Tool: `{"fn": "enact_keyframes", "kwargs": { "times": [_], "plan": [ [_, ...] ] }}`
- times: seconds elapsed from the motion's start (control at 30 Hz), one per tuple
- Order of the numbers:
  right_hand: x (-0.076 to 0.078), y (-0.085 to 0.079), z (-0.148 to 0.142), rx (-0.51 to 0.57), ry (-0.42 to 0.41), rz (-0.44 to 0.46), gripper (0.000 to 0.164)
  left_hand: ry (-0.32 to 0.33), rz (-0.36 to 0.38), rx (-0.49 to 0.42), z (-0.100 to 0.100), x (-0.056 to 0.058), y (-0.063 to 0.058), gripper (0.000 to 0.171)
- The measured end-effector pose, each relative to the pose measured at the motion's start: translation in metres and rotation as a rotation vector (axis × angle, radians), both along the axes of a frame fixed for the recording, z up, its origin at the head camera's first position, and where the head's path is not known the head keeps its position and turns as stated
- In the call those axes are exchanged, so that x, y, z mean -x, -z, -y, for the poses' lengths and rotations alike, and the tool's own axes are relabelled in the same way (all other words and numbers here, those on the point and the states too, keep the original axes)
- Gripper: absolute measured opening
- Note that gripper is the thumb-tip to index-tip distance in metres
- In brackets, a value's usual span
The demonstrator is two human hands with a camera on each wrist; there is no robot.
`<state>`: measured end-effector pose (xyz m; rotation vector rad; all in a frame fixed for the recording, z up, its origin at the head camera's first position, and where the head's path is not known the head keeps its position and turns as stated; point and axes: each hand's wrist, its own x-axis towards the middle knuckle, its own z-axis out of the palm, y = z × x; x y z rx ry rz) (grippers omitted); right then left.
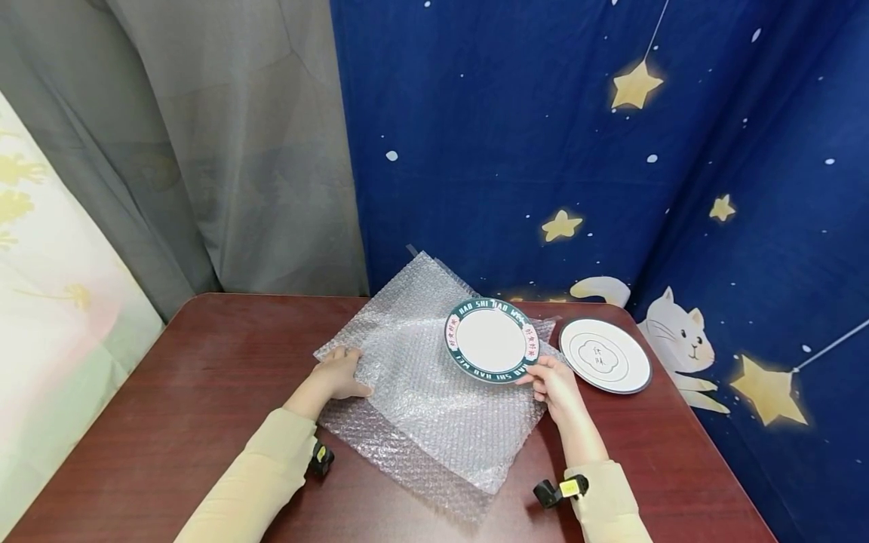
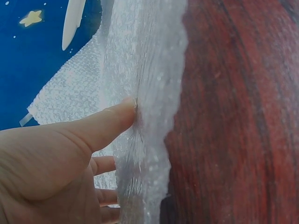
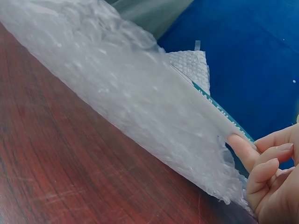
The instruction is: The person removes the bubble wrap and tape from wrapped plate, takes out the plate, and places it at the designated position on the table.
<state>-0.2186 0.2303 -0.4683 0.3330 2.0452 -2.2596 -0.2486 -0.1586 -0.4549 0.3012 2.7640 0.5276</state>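
Observation:
A white plate [image 1: 490,341] with a dark green lettered rim is in my right hand [image 1: 553,383], whose thumb and fingers pinch its lower right edge. The plate is above a sheet of bubble wrap [image 1: 434,445]; in the right wrist view, its green rim [image 3: 219,108] appears tilted behind the wrap [image 3: 117,88]. At the wrap's left side, my left hand [image 1: 337,375] rests on the sheet with its thumb stretched away from the fingers. The left wrist view has the thumb [image 2: 110,122] touching the wrap, with some fingertips partly hidden.
A second white plate [image 1: 627,358] with a thin dark rim and a central mark lies on the red-brown table [image 1: 224,354], right of the wrap. Grey and blue curtains [image 1: 475,188] hang behind the table's far edge.

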Motion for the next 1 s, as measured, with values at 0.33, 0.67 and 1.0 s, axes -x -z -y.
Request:
{"fn": "enact_keyframes", "kwargs": {
  "times": [0.33,0.67,1.0],
  "plan": [
    [0.0,0.004,-0.011,0.005,0.046,-0.007,0.013,0.001,0.001,-0.009,0.0,0.001,0.001,0.083],
    [-0.002,0.001,-0.022,0.031,0.127,-0.012,0.016,-0.01,0.011,-0.009,0.0,0.001,0.004,0.083],
    [-0.005,-0.003,-0.04,0.07,0.22,0.014,0.02,-0.006,0.006,0.001,0.001,0.0,0.003,0.084]
  ]
}}
